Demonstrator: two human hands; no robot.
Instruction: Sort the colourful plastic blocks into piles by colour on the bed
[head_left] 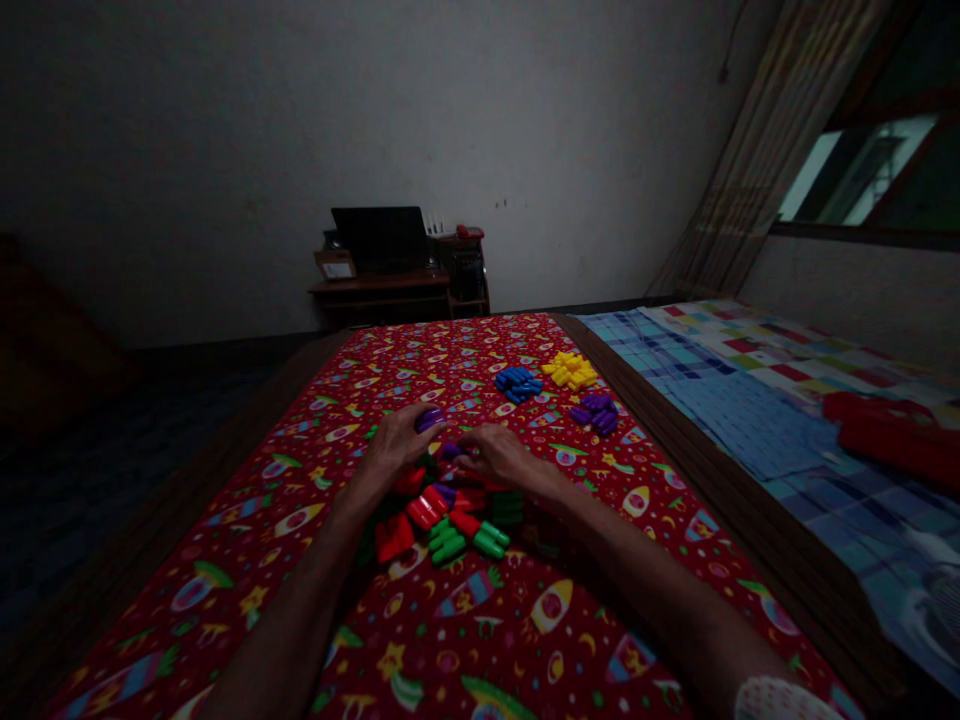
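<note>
My left hand is closed around a purple plastic toy block, which sticks out past the thumb. My right hand curls in from the other side, its fingertips pinched at a second purple block. Beneath and in front of both hands lies a loose pile of red blocks and green blocks, with a little purple among them. Part of this pile is hidden under the hands.
Beyond my right hand are separate heaps of blue blocks, yellow blocks and purple blocks. They rest on a red patterned cloth. A bed with a blue checked cover stands right; a desk with a monitor is against the wall.
</note>
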